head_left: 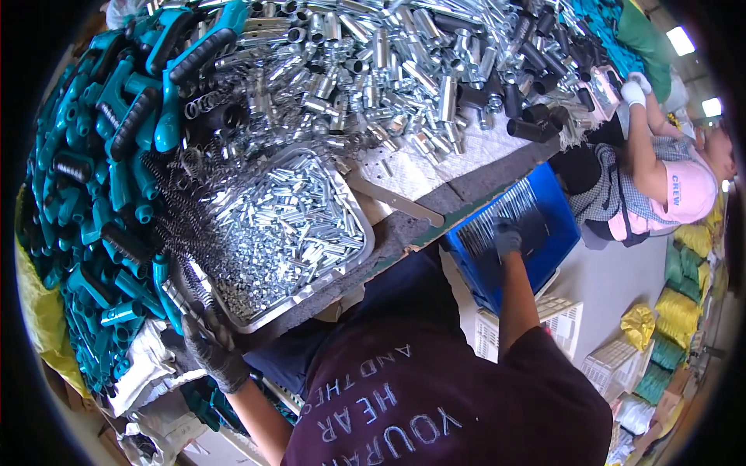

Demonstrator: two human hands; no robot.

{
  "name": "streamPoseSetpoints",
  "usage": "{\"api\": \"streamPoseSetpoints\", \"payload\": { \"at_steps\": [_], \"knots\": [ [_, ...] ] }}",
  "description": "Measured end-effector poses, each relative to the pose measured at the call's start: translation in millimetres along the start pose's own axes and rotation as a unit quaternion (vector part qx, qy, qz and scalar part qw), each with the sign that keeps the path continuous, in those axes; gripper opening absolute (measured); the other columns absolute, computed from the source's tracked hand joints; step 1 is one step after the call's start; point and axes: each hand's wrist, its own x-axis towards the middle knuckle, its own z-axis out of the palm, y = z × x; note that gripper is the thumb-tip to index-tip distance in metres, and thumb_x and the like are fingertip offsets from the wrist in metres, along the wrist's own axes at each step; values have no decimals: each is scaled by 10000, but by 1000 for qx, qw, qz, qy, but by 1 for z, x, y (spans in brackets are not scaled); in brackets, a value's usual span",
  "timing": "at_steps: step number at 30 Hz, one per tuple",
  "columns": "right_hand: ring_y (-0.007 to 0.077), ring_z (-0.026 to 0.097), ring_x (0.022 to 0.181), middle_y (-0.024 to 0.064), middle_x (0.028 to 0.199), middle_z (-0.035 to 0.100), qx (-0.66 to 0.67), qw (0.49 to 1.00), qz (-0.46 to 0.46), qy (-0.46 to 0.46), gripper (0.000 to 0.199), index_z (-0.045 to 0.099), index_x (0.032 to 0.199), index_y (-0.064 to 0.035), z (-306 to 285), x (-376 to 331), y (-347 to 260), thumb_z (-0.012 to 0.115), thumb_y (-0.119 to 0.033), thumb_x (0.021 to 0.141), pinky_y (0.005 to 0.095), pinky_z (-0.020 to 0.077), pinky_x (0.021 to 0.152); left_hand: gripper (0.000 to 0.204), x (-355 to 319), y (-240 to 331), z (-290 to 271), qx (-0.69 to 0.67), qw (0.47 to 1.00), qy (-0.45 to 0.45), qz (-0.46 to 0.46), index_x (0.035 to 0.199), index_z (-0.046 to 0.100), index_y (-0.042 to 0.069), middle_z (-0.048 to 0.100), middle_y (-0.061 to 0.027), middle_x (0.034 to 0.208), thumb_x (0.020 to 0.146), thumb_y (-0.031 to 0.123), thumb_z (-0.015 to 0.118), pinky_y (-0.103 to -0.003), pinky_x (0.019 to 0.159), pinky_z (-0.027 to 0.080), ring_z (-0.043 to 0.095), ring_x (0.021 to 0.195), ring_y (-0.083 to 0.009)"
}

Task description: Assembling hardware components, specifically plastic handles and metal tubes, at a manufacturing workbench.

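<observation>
My left hand (214,357), in a dark grey glove, is at the near left edge of the table, beside the corner of a metal tray (369,241). Its fingers close round a silver tube-like part (178,297) that lies against a teal tool housing (161,272); the part's lower end is hidden. My right hand (509,237), gloved too, reaches down into a blue bin (561,206). Thin metal rods (486,229) lie side by side there, right by the fingers. Whether those fingers grip a rod is too dark to make out.
Small silver pins and nuts (287,225) fill the tray. Teal housings (116,155) are heaped at left, dark springs (183,210) beside them. Metal tubes (381,50) cover the far table. A flat metal bar (396,202) juts over the edge. Another person (660,171) works at right.
</observation>
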Motion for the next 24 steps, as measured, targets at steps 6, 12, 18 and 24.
{"api": "streamPoseSetpoints", "payload": {
  "at_steps": [6, 12, 18, 24],
  "knots": [
    [264, 651, 787, 120, 858, 665, 378, 917, -26, 128, 214, 642, 1124, -74, -196, -36, -82, 587, -210, 969, 378, 518, 704, 421, -35, 41, 29, 200, 976, -85, 17, 1060, 569, 33, 581, -23, 761, 911, 414, 667, -228, 462, 416, 517, 536, -95],
    [192, 634, 849, 78, 884, 650, 648, 670, -160, -325, 304, 630, 1102, -48, -292, -137, -269, 637, -306, 942, 329, 503, 778, 462, -95, 39, 113, 120, 943, -297, -91, 1048, 599, -11, 707, -104, 936, 831, 343, 802, -279, 693, 525, 659, 816, -139],
    [170, 624, 776, 60, 869, 682, 571, 685, -280, -354, 403, 641, 1084, -39, -304, -180, -359, 627, -415, 941, 330, 500, 744, 277, -82, 46, 95, 293, 903, -307, -61, 994, 668, 25, 660, -23, 832, 844, 233, 773, -274, 697, 474, 556, 758, -87],
    [195, 714, 776, 140, 884, 681, 614, 556, -220, -515, 432, 607, 1056, 22, -308, -172, -365, 518, -399, 1015, 292, 590, 671, 263, -81, 45, 74, 235, 920, -298, -99, 990, 686, 23, 604, -15, 750, 838, 220, 772, -291, 643, 445, 495, 704, -86]
  ]
}}
